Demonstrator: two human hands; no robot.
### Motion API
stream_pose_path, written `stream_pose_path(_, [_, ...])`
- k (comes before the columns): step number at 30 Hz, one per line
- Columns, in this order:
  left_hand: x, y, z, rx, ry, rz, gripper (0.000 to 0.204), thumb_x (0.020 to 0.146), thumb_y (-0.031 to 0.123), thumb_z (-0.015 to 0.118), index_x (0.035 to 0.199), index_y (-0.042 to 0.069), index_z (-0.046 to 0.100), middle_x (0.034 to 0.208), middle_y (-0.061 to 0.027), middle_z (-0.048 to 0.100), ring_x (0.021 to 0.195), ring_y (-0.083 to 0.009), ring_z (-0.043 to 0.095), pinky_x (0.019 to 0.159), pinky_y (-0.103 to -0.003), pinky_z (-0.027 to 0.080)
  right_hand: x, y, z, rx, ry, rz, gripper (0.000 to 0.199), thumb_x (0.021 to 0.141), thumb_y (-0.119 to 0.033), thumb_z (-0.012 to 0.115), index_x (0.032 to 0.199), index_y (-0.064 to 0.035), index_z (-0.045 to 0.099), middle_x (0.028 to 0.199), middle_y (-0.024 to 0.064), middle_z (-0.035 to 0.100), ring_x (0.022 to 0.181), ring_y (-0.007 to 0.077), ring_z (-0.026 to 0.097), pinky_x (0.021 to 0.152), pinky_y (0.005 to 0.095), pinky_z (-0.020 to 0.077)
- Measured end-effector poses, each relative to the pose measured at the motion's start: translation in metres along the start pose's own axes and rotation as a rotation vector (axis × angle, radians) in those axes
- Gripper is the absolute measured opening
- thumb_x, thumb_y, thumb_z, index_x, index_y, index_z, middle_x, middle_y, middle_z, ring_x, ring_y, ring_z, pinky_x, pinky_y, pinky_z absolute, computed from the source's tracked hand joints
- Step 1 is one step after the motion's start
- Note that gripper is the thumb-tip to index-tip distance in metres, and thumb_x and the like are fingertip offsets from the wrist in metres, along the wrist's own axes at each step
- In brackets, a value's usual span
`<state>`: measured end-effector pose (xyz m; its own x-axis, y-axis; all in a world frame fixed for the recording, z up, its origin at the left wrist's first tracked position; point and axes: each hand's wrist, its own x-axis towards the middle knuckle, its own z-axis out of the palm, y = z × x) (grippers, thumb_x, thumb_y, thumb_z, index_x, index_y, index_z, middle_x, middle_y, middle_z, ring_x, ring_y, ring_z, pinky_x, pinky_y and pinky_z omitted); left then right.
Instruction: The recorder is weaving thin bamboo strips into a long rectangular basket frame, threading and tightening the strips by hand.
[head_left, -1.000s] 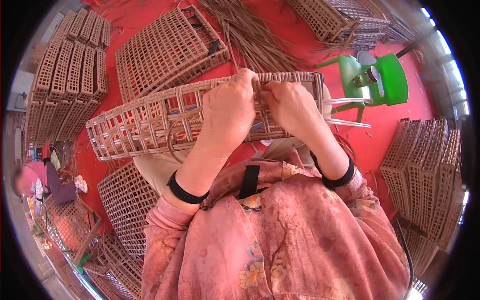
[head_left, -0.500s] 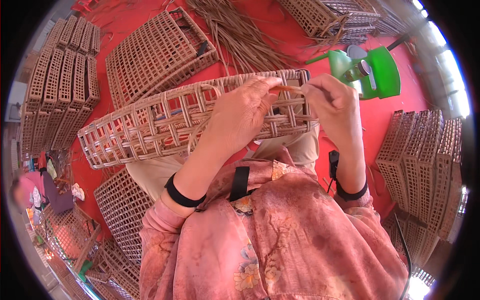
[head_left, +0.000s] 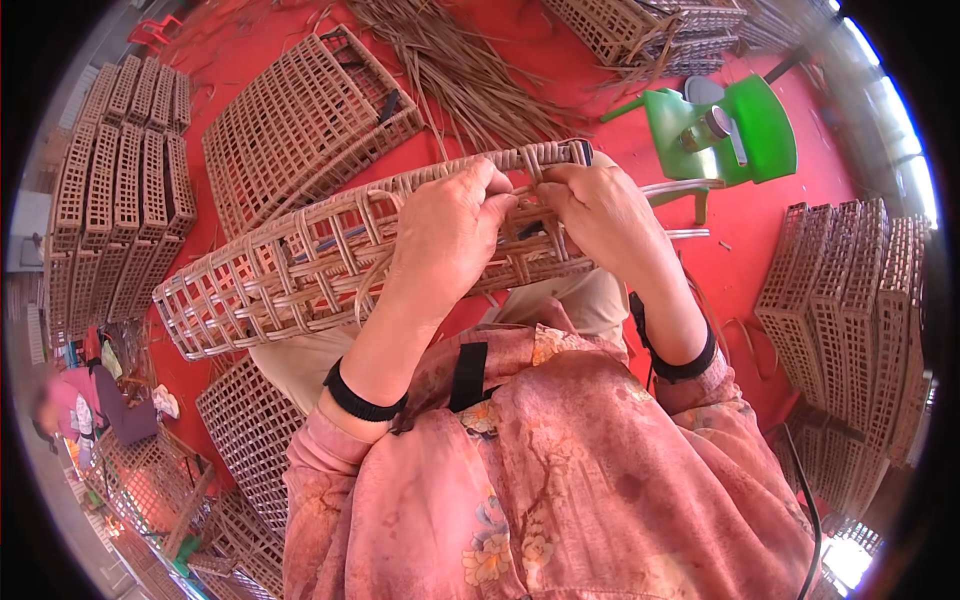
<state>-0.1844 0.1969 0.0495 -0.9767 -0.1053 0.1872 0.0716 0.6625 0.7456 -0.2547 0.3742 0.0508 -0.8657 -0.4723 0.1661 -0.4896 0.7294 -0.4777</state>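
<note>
Left hand [head_left: 440, 235] is pinching the woven basket [head_left: 285, 290] lying beneath both hands; right hand [head_left: 610, 210] is curling just beside, fingertips hidden, grip unclear. The lap [head_left: 575, 305] is apparently bracing it, sparing both hands.

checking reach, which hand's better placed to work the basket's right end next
Likely the right hand: it is at the basket, close to that end; the left hand sits nearer the middle.
</note>
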Motion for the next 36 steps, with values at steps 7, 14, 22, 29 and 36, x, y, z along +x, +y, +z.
stream_pose_path(7, [-0.011, 0.023, 0.002, 0.16, 0.121, 0.233, 0.012, 0.087, 0.01, 0.072, 0.099, 0.007, 0.069, 0.093, -0.011, 0.071, 0.084, -0.0299, 0.069, 0.075, -0.036, 0.054, -0.006, 0.027, -0.007, 0.358, 0.137, -0.016, 0.012, 0.09, -0.012, 0.068, 0.093, -0.0024, 0.074, 0.066, 0.0139, 0.063, 0.055, 0.0187, 0.057, 0.055, 0.0349, 0.0474])
stream_pose_path(14, [-0.062, 0.025, -0.058, 0.132, 0.375, 0.449, 0.023, 0.082, 0.002, 0.074, 0.104, 0.005, 0.069, 0.097, -0.0088, 0.067, 0.077, -0.0218, 0.066, 0.068, -0.033, 0.055, -0.025, 0.214, -0.138, 0.016, 0.484, 0.553, 0.022, 0.093, -0.029, 0.068, 0.096, -0.0092, 0.075, 0.065, -0.0025, 0.053, 0.058, 0.0052, 0.048, 0.05, 0.0244, 0.0386])
stream_pose_path(22, [-0.043, -0.036, -0.068, 0.239, 0.209, 0.198, 0.027, 0.082, 0.002, 0.074, 0.108, 0.009, 0.07, 0.102, -0.0053, 0.064, 0.099, -0.0276, 0.063, 0.082, -0.038, 0.053, -0.048, 0.332, -0.107, 0.27, 0.337, 0.654, 0.026, 0.092, -0.031, 0.072, 0.099, -0.0066, 0.074, 0.064, -0.0041, 0.054, 0.051, 0.0035, 0.046, 0.045, 0.0211, 0.0339])
stream_pose_path(29, [-0.014, -0.048, -0.06, 0.441, 0.16, 0.46, 0.022, 0.079, 0.009, 0.078, 0.1, 0.011, 0.072, 0.099, -0.0026, 0.062, 0.096, -0.0232, 0.059, 0.084, -0.038, 0.049, -0.058, 0.313, -0.091, 0.341, 0.397, 0.709, 0.032, 0.092, -0.033, 0.073, 0.111, -0.0076, 0.073, 0.072, -0.0026, 0.06, 0.06, 0.0056, 0.055, 0.048, 0.0222, 0.0391])
stream_pose_path(36, [-0.005, -0.047, -0.055, 0.568, 0.135, 0.599, 0.016, 0.08, 0.012, 0.076, 0.095, 0.01, 0.07, 0.094, -0.0027, 0.062, 0.089, -0.0228, 0.061, 0.082, -0.038, 0.046, -0.035, 0.124, -0.068, 0.147, 0.658, 0.151, 0.023, 0.089, -0.018, 0.075, 0.111, -0.0084, 0.075, 0.103, 0.0076, 0.07, 0.09, 0.0167, 0.067, 0.074, 0.0317, 0.0531])
